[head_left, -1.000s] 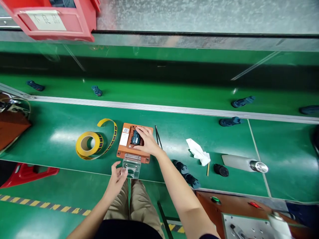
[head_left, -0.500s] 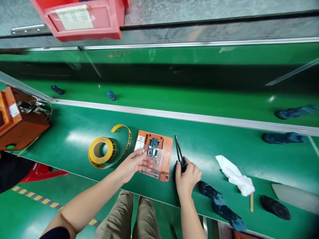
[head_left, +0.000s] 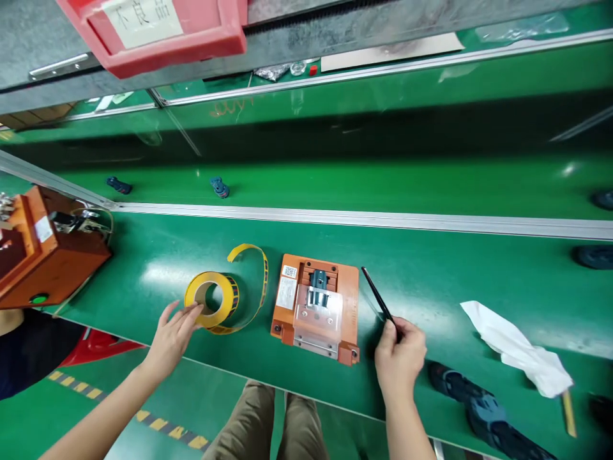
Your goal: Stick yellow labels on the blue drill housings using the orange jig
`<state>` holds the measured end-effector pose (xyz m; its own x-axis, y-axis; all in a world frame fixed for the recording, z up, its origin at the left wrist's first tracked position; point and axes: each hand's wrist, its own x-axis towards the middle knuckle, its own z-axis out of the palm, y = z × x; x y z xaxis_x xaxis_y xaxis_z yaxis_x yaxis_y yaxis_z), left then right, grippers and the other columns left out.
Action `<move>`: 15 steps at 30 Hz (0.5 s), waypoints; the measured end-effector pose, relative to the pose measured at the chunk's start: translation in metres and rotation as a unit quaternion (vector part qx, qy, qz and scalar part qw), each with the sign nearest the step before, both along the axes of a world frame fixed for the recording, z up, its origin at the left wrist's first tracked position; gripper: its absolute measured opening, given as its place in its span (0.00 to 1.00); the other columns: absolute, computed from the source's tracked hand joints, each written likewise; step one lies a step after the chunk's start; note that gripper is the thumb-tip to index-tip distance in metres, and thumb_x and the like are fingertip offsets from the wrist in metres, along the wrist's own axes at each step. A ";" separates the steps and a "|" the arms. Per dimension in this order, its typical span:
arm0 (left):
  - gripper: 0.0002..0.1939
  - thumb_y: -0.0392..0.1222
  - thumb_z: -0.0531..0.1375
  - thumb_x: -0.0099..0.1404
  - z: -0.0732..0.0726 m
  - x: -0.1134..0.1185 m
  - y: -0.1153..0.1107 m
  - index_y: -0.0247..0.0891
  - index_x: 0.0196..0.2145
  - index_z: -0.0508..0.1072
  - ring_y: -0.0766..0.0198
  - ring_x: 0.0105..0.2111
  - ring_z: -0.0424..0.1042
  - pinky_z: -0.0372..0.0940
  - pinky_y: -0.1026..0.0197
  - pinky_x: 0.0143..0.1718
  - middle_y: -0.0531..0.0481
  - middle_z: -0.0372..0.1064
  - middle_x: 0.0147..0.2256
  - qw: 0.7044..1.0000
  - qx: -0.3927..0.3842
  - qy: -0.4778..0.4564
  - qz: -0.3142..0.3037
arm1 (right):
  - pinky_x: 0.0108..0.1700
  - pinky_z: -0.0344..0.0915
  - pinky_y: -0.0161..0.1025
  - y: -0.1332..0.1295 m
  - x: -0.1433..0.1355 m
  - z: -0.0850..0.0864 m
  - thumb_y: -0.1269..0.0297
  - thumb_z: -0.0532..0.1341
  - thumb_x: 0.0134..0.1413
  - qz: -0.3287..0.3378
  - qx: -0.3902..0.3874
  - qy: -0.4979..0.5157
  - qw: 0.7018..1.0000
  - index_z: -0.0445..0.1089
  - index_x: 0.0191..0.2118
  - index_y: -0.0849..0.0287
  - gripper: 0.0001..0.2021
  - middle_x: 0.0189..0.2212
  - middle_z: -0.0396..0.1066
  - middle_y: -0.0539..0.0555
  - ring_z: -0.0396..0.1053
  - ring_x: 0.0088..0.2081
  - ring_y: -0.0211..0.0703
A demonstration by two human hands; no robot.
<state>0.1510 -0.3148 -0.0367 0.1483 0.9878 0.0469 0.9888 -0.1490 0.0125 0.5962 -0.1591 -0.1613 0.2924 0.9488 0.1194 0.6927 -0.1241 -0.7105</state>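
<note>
My left hand has its fingers apart, the fingertips touching the near rim of a yellow tape roll. A loose strip of the tape curls out to the roll's right. My right hand is closed on black tweezers, whose tips point up and left. Between the hands lies an orange fixture with a dark blue part in its slot. A clear plate covers the near half of the fixture.
Dark blue parts lie right of my right hand, near a white cloth. An orange machine stands at the left. Behind a metal rail are more small parts. A red bin hangs above.
My left hand has moved left from the clear plate on the fixture to the tape roll. The tweezers' tips are now close together. The whole view has shifted somewhat.
</note>
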 end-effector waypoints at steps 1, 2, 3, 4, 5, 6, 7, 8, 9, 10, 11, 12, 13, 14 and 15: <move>0.21 0.35 0.56 0.71 -0.002 0.001 0.006 0.39 0.60 0.62 0.57 0.42 0.77 0.56 0.45 0.59 0.43 0.78 0.44 1.000 0.010 0.003 -0.015 | 0.44 0.62 0.52 -0.001 -0.001 0.002 0.46 0.53 0.61 -0.008 -0.005 0.043 0.999 0.65 0.41 0.60 0.20 0.36 0.69 0.61 0.68 0.39 0.56; 0.19 0.37 0.58 0.71 -0.004 0.004 0.013 0.37 0.58 0.64 0.57 0.38 0.77 0.60 0.48 0.55 0.45 0.79 0.40 0.999 0.021 0.005 -0.023 | 0.44 0.63 0.52 -0.002 -0.002 0.004 0.45 0.54 0.61 -0.015 -0.008 0.088 0.996 0.63 0.43 0.60 0.20 0.37 0.70 0.60 0.69 0.39 0.54; 0.18 0.39 0.60 0.70 -0.006 0.008 0.021 0.36 0.56 0.66 0.57 0.35 0.76 0.62 0.49 0.52 0.45 0.78 0.37 0.999 0.032 0.008 -0.029 | 0.45 0.64 0.51 -0.004 -0.003 0.005 0.45 0.56 0.61 -0.020 -0.009 0.130 0.991 0.62 0.44 0.59 0.20 0.37 0.70 0.59 0.70 0.39 0.53; 0.17 0.41 0.61 0.69 -0.007 0.014 0.029 0.35 0.53 0.67 0.56 0.34 0.76 0.63 0.50 0.49 0.45 0.77 0.35 0.999 0.041 0.011 -0.030 | 0.46 0.64 0.51 -0.005 -0.005 0.006 0.45 0.57 0.60 -0.024 -0.008 0.166 0.986 0.61 0.45 0.59 0.21 0.38 0.70 0.58 0.71 0.40 0.52; 0.16 0.43 0.62 0.68 -0.008 0.020 0.037 0.34 0.51 0.68 0.55 0.34 0.76 0.64 0.50 0.47 0.45 0.77 0.33 0.998 0.047 0.016 -0.029 | 0.47 0.64 0.51 -0.006 -0.007 0.007 0.45 0.58 0.59 -0.028 -0.007 0.193 0.981 0.61 0.46 0.59 0.21 0.38 0.71 0.57 0.71 0.40 0.51; 0.17 0.46 0.62 0.68 -0.008 0.026 0.045 0.33 0.49 0.69 0.53 0.34 0.75 0.64 0.50 0.44 0.44 0.76 0.33 0.998 0.053 0.020 -0.024 | 0.48 0.65 0.51 -0.007 -0.009 0.008 0.45 0.59 0.59 -0.034 -0.006 0.212 0.977 0.61 0.46 0.59 0.22 0.38 0.71 0.57 0.71 0.40 0.50; 0.19 0.49 0.62 0.68 -0.008 0.032 0.055 0.32 0.49 0.69 0.52 0.35 0.75 0.63 0.50 0.42 0.43 0.76 0.33 0.998 0.059 0.023 -0.015 | 0.48 0.64 0.51 -0.007 -0.011 0.009 0.45 0.60 0.58 -0.041 -0.007 0.225 0.974 0.62 0.47 0.59 0.22 0.38 0.71 0.56 0.71 0.40 0.49; 0.21 0.51 0.61 0.68 -0.007 0.037 0.066 0.32 0.50 0.70 0.51 0.35 0.75 0.62 0.50 0.40 0.43 0.75 0.33 0.998 0.063 0.021 -0.005 | 0.49 0.64 0.50 -0.008 -0.013 0.010 0.46 0.61 0.58 -0.049 -0.009 0.237 0.970 0.63 0.49 0.59 0.23 0.38 0.71 0.56 0.71 0.41 0.48; 0.21 0.52 0.60 0.68 -0.006 0.042 0.079 0.33 0.50 0.70 0.51 0.35 0.74 0.62 0.50 0.39 0.43 0.75 0.34 0.998 0.067 0.013 0.006 | 0.49 0.64 0.50 -0.008 -0.014 0.011 0.47 0.62 0.57 -0.058 -0.010 0.253 0.966 0.65 0.50 0.59 0.23 0.39 0.71 0.55 0.70 0.41 0.47; 0.21 0.52 0.59 0.69 -0.005 0.047 0.093 0.34 0.51 0.70 0.51 0.35 0.73 0.62 0.51 0.39 0.43 0.75 0.34 0.997 0.070 0.001 0.016 | 0.50 0.64 0.49 -0.008 -0.016 0.013 0.48 0.63 0.57 -0.067 -0.009 0.274 0.959 0.66 0.50 0.59 0.23 0.39 0.72 0.55 0.70 0.40 0.46; 0.19 0.50 0.57 0.71 -0.004 0.051 0.110 0.35 0.52 0.71 0.52 0.35 0.73 0.62 0.51 0.39 0.43 0.76 0.35 0.997 0.073 -0.017 0.024 | 0.49 0.64 0.48 -0.007 -0.017 0.016 0.49 0.64 0.56 -0.076 -0.007 0.301 0.950 0.68 0.50 0.59 0.22 0.40 0.72 0.54 0.69 0.40 0.45; 0.16 0.47 0.55 0.72 -0.002 0.054 0.127 0.35 0.52 0.71 0.53 0.35 0.73 0.62 0.52 0.38 0.43 0.76 0.36 0.996 0.078 -0.037 0.030 | 0.48 0.65 0.46 -0.005 -0.018 0.019 0.50 0.65 0.55 -0.084 -0.004 0.335 0.938 0.70 0.50 0.59 0.21 0.41 0.72 0.54 0.69 0.39 0.43; 0.16 0.44 0.52 0.74 -0.002 0.057 0.145 0.36 0.52 0.72 0.53 0.36 0.73 0.63 0.52 0.39 0.43 0.76 0.36 0.994 0.082 -0.055 0.036 | 0.46 0.66 0.45 -0.003 -0.018 0.023 0.51 0.66 0.54 -0.089 -0.004 0.374 0.923 0.71 0.48 0.58 0.20 0.41 0.72 0.53 0.68 0.37 0.42; 0.16 0.42 0.50 0.74 -0.001 0.060 0.163 0.35 0.52 0.72 0.53 0.36 0.73 0.64 0.52 0.39 0.42 0.77 0.37 0.993 0.087 -0.071 0.041 | 0.43 0.66 0.43 -0.001 -0.017 0.027 0.52 0.68 0.52 -0.092 -0.008 0.414 0.906 0.72 0.46 0.58 0.19 0.40 0.72 0.52 0.67 0.35 0.40; 0.17 0.40 0.49 0.75 -0.001 0.061 0.180 0.34 0.52 0.72 0.53 0.37 0.73 0.64 0.52 0.41 0.42 0.77 0.38 0.991 0.091 -0.083 0.046 | 0.41 0.67 0.41 0.001 -0.016 0.031 0.53 0.69 0.51 -0.093 -0.018 0.453 0.886 0.73 0.45 0.57 0.18 0.38 0.72 0.51 0.67 0.34 0.39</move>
